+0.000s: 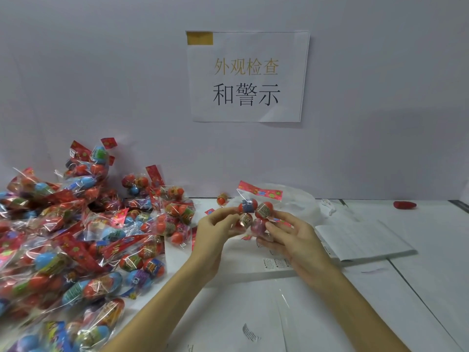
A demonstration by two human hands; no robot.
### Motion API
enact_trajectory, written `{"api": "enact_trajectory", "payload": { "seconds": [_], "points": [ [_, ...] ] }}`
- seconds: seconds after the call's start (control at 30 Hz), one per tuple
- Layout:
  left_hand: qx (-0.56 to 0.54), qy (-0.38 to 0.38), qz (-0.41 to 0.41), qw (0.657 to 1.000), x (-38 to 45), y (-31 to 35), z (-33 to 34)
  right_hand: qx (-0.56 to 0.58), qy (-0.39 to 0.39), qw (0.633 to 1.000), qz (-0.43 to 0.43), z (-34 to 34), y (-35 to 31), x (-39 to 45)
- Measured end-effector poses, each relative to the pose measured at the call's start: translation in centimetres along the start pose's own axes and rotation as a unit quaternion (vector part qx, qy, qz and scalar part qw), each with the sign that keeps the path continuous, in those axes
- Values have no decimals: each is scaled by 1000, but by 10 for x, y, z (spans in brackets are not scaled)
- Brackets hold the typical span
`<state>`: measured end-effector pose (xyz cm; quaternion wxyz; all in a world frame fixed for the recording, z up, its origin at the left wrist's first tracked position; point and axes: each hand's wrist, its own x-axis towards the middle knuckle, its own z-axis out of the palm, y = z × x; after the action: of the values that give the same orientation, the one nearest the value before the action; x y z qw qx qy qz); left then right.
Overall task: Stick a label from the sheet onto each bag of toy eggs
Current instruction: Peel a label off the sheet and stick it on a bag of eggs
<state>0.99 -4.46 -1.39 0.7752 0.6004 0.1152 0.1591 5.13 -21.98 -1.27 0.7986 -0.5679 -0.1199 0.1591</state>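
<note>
A clear bag of toy eggs (pixel 256 212) with a red printed header is held up above the white table, both hands on it. My left hand (pixel 218 229) grips its left side with curled fingers. My right hand (pixel 286 232) holds its right and underside, fingers bent around the lower eggs. The label sheet (pixel 363 240), white with rows of small print, lies flat to the right of my right hand. A strip with warning labels (pixel 276 264) lies on the table under my right wrist.
A big heap of bagged toy eggs (pixel 76 237) fills the left side of the table up to the wall. One loose egg (pixel 222 198) sits by the wall. A crumpled clear bag (pixel 299 199), a red object (pixel 404 205) and a paper sign (pixel 247 77) on the wall lie behind.
</note>
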Motion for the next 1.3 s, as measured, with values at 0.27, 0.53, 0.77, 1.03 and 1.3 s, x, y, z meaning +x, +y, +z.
{"api": "enact_trajectory", "payload": {
  "seconds": [0.27, 0.53, 0.77, 1.03, 1.3],
  "points": [
    [-5, -20, -15, 1000, -3, -5, 7, 7, -20, 1000, -1, 2, 4, 2],
    [112, 8, 41, 993, -6, -9, 7, 2, 0, 1000, -31, 1, 9, 5],
    [32, -104, -4, 994, -6, 2, 7, -191, -99, 965, -151, 3, 8, 0],
    [-97, -124, -43, 987, 1, 6, 0, -177, 58, 974, -130, -7, 4, 10],
    [-8, -18, 59, 998, 3, 12, -11, -280, 26, 954, -103, -13, 19, 16]
  ]
}}
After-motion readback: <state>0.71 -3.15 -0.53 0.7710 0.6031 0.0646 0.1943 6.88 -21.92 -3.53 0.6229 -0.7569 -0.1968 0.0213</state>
